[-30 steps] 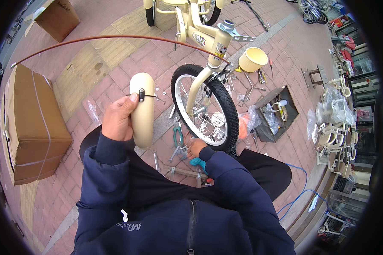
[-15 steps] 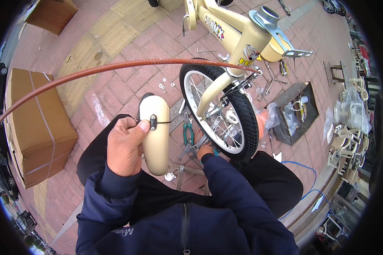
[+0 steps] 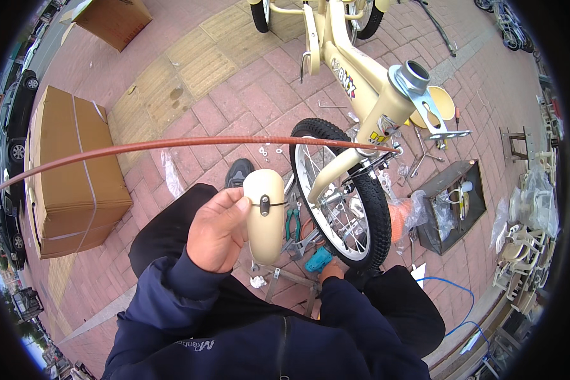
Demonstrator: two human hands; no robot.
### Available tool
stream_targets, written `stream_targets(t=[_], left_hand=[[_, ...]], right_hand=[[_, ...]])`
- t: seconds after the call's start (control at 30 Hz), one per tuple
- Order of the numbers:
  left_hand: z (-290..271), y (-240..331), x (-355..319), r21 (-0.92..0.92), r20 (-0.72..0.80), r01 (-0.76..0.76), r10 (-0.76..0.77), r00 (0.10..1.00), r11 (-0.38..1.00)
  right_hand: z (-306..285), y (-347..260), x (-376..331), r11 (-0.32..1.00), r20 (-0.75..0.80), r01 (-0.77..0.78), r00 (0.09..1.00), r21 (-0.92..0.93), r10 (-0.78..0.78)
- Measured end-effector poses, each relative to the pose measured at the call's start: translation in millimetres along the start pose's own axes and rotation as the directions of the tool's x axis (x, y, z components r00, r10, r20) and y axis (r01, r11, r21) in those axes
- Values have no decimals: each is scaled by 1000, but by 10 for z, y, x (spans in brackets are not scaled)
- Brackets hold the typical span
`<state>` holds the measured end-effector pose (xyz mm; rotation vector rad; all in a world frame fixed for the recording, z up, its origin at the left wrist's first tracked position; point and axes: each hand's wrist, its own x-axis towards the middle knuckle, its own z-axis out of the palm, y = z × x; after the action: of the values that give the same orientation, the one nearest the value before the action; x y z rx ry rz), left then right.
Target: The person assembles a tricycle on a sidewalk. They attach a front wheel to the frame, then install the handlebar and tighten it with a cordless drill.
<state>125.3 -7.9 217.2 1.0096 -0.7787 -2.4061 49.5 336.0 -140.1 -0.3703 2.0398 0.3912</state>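
Observation:
My left hand [image 3: 218, 228] pinches a cream mudguard [image 3: 266, 234] at its side, thumb near the black bracket [image 3: 265, 204] with two bolts. My right hand [image 3: 331, 272] is low beside the front wheel, its fingers closed on a teal power tool [image 3: 318, 259] that is partly hidden. Just ahead stands a cream child's bike frame [image 3: 368, 79] with a bare head tube and a metal bracket [image 3: 432, 114] on top. Its front wheel [image 3: 373, 215] has a black tyre and white rim. A reddish-brown brake cable [image 3: 171, 145] arches leftward from the fork.
Green-handled pliers [image 3: 293, 221] and an adjustable wrench [image 3: 304, 244] lie by the wheel. A metal toolbox [image 3: 446, 218] holds plastic-wrapped parts to the right. A large cardboard box [image 3: 69, 177] stands at left. Several white frames and plastic bags [image 3: 535, 202] line the right edge.
The view has shifted, so the bike appears lower and farther right. My right hand has come up with the teal power tool, which now shows more. My left hand still holds the mudguard.

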Motion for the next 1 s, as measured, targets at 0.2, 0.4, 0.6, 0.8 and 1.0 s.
stream_targets(t=[0.2, 0.4, 0.6, 0.8, 1.0], left_hand=[[99, -45, 2, -58, 112, 80, -73, 991, 995], [95, -92, -20, -73, 214, 90, -73, 974, 993], [30, -101, -17, -132, 358, 71, -20, 934, 989], [-47, -39, -10, -161, 377, 62, 4, 926, 985], [-162, -57, -65, -174, 383, 104, -30, 923, 979]], right_hand=[[-214, -117, -223, 996, -134, 17, 991, -88, -29], [-557, -207, -439, 854, 161, 287, 957, -434, -240], [-1039, -55, -1029, 742, 373, 627, 764, -239, -526], [-1781, 526, -2214, 629, 327, 327, 637, 705, -698], [-1851, 960, -3237, -98, -199, 205, 560, 974, -804]])
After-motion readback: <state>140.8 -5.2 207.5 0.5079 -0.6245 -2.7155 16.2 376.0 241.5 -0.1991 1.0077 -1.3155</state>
